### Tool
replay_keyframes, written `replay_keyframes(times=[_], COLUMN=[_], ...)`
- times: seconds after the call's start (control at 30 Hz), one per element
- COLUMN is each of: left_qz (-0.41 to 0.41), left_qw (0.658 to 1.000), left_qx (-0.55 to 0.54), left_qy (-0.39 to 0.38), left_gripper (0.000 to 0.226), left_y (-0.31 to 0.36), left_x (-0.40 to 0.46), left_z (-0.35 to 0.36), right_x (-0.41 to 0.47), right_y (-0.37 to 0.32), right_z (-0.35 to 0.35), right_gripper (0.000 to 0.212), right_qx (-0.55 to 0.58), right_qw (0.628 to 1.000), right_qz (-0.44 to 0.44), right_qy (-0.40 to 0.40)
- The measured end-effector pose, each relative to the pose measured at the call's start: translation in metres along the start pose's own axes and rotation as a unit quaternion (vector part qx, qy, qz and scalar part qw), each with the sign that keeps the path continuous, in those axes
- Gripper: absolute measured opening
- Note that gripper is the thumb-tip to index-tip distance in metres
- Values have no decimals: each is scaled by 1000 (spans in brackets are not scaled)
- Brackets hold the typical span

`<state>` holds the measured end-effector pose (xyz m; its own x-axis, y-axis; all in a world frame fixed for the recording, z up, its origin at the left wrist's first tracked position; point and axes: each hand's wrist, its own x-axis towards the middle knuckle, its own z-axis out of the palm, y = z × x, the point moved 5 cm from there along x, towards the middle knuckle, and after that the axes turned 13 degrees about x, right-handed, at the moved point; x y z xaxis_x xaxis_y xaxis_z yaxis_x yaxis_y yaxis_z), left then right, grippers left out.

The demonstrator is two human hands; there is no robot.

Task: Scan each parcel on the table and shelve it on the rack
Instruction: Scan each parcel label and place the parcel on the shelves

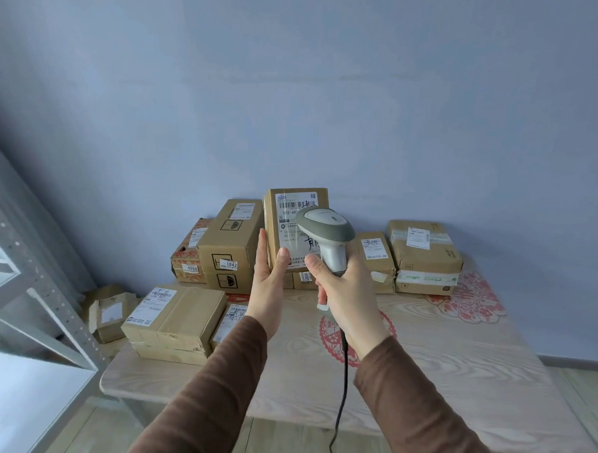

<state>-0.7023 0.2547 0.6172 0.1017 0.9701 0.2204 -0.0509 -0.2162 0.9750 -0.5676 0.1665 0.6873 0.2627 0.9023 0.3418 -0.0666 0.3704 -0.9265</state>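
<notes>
My left hand (268, 279) holds a small cardboard parcel (292, 214) upright above the table, thumb on its front, label facing me. My right hand (345, 292) grips the handle of a grey and white barcode scanner (327, 232), whose head sits right in front of the parcel's label. The scanner's black cable (341, 395) hangs down past the table edge. Several more cardboard parcels lie on the table (433, 357): a tall box marked 1042 (228, 243), a flat box (173, 317) at front left, and taped boxes (425, 255) at back right.
A grey metal rack (36, 289) with white shelves stands at the left. A crumpled parcel (109, 313) lies on the floor between rack and table. The table has a wood-grain cover with red paper-cut patterns. A blue-grey wall rises behind.
</notes>
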Motion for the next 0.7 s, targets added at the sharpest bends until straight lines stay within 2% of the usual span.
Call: replay_keyframes(times=[0.2,0.3,0.43,0.7], left_qz=[9,20,29,61], left_qw=[999,994,982,950], left_qx=[-4,4,-2,25], left_qy=[53,110,184,304], left_gripper=[75,76,64,58], left_y=[15,34,65,153], left_x=[-13,-22,-39,-90], left_z=[-41,-80,-145,-270], right_x=[6,11,20,11], right_y=[11,15,13,-18], right_z=[34,67,130,293], right_gripper=[21,21,26,36], right_qx=[48,109,184,269], right_qw=[998,992,979,925], right_qz=[22,26,30,104], right_qy=[-34,-53,-83,-248])
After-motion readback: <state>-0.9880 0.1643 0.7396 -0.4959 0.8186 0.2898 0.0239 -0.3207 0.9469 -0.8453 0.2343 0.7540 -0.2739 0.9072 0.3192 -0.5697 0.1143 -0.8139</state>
